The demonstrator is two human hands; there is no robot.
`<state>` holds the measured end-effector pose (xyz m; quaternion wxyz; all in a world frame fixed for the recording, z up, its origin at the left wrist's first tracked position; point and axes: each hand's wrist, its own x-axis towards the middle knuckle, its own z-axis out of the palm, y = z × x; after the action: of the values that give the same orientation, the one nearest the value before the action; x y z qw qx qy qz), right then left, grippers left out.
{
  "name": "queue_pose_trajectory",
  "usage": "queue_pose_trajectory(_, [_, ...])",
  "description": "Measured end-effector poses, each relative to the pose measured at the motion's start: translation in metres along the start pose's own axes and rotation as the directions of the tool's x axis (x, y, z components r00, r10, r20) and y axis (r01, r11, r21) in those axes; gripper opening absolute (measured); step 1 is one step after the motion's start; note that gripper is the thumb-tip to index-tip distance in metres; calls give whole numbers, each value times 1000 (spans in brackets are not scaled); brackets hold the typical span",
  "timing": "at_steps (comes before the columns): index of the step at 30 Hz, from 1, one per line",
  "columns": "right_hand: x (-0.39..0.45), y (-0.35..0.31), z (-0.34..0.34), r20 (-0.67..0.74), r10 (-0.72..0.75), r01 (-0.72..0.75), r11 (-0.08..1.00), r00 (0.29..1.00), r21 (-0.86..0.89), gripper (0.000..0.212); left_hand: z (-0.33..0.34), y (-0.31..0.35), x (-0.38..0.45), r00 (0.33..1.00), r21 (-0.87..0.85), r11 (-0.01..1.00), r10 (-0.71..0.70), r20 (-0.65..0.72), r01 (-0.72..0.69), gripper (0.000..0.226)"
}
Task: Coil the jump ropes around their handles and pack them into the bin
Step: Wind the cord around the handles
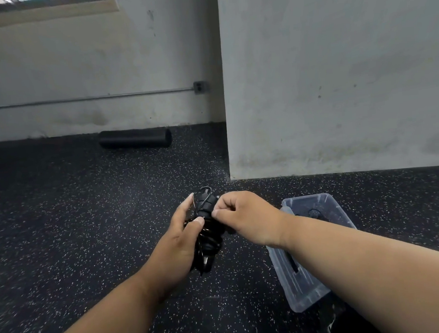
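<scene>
- We see the jump rope (206,227) as a black bundle held in mid-air between both hands, near the middle of the view and above the floor.
- The left hand (181,236) grips the bundle from its left side: the thumb lies across the front of the coiled cord and the fingers wrap round behind, with a fingertip showing at the top left of the handles.
- The right hand (245,216) sits at the upper right of the bundle, fingers curled, and pinches at the top of the handles; a thin loop of cord arches over the top just beside it. We think it is the cord it pinches, but the black on black makes that hard to tell.
- Loose turns of cord hang at the lower end of the bundle, below the left palm.
- The clear plastic bin (297,288) stands on the floor to the right of the hands, partly hidden under the right forearm; dark shapes lie inside it, too dim for us to name.
- The floor (87,227) is black rubber speckled with white.
- A black foam roller (135,138) lies far off against the pale wall (337,80), left of a jutting wall corner.
- A metal conduit runs along the far wall to an outlet box (201,87).
</scene>
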<state>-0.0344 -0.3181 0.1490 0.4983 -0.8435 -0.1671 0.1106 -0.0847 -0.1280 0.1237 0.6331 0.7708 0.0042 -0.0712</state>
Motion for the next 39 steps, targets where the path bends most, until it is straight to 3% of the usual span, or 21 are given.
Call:
queue_pose_trajectory(3, [1,0,5,104,102,-120,977,989,177,24,2,-3,0,999,47,998,52,6,-52,39])
queue_pose_trajectory(7, [8,6,8,188,321,-371,824,928,428,24,4,-5,3,995,162,981,103,13,-104,40])
queue_pose_trajectory(11, [12,9,7,311,396,-502,707,864,497,31,4,2,2,975,318,931,213,-65,-182,41])
queue_pose_trajectory(14, [14,9,4,395,394,-556,644,830,526,47,4,5,1,962,381,901,258,-87,-207,43])
queue_pose_trajectory(19, [17,15,2,421,401,-581,590,813,560,61,-1,9,-2,946,531,834,276,-170,-148,45])
queue_pose_trajectory(23, [14,13,10,349,399,-529,677,848,512,38,0,11,-4,930,591,793,314,-192,-145,49])
queue_pose_trajectory(27, [15,10,8,404,395,-565,604,825,562,44,-1,10,-3,906,648,743,374,-200,-164,46])
queue_pose_trajectory(31, [14,14,7,370,386,-533,655,845,535,18,-2,5,-1,912,666,729,368,-184,-160,43])
queue_pose_trajectory(35, [12,19,11,351,365,-505,670,862,544,26,-2,6,-2,895,702,679,424,-135,-216,32])
queue_pose_trajectory(39, [11,18,11,327,316,-453,685,891,571,26,-4,11,-4,878,729,631,471,-89,-265,38])
